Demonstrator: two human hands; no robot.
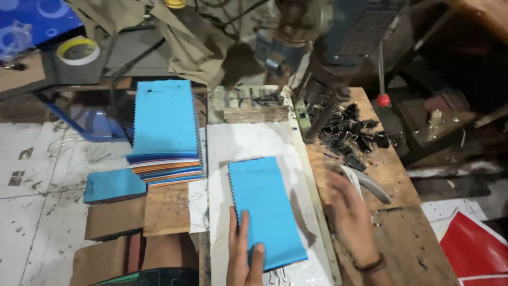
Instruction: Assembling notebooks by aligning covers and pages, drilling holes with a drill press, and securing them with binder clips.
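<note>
Nearest me, the left hand [244,253] pins a blue notebook [267,209] flat on the white counter [248,140], thumb on its cover. Right hand [352,212], grip open and empty, hovers beside the pliers [368,182]; binding seems underway, and picking them up looks due.

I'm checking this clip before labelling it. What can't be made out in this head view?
- Right hand: motion-blurred, so its grip is unclear.
- Grey-handled metal pliers on the wooden bench: partly behind that hand.
- Left hand on the blue spiral-bound notepad: wrist cut off by the bottom edge.
- Pile of black binder clips: too small to count.
</note>
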